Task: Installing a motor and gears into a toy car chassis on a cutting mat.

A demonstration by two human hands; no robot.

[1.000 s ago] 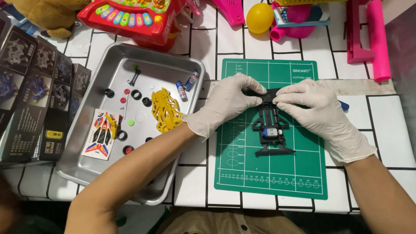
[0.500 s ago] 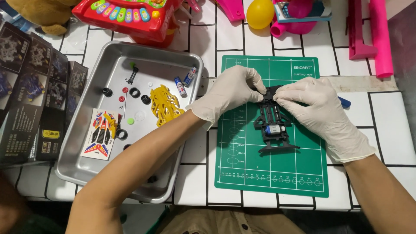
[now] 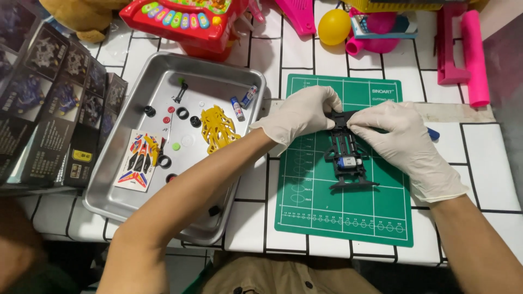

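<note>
Both gloved hands pinch the far end of a black toy-car chassis [image 3: 346, 155] that lies on a green cutting mat [image 3: 305, 218]. The left hand [image 3: 302, 115] closes its grip on the chassis's upper left corner, fingers curled over the edge. The right hand [image 3: 400, 139] clamps thumb and forefinger on the same end from the other side. Held from two sides like this, the frame seems steadied so the end piece can be pressed or seated, though the fingers hide the exact contact.

The chassis is long and narrow, with open ribs, a small silver and blue motor [image 3: 345, 161] set in its middle, and a wide bumper bar at the near end. It carries no wheels.

To the left, a metal tray [image 3: 218, 231] keeps the loose parts together: a yellow body shell [image 3: 218, 128], black tyres [image 3: 182, 113], small coloured discs, two small batteries [image 3: 243, 102] and a sticker sheet [image 3: 138, 159]. Dark printed boxes [image 3: 49, 109] lean beside the tray. Bright plastic toys and a yellow ball [image 3: 334, 26] crowd the far edge of the white tiled worktop [image 3: 490, 163].
</note>
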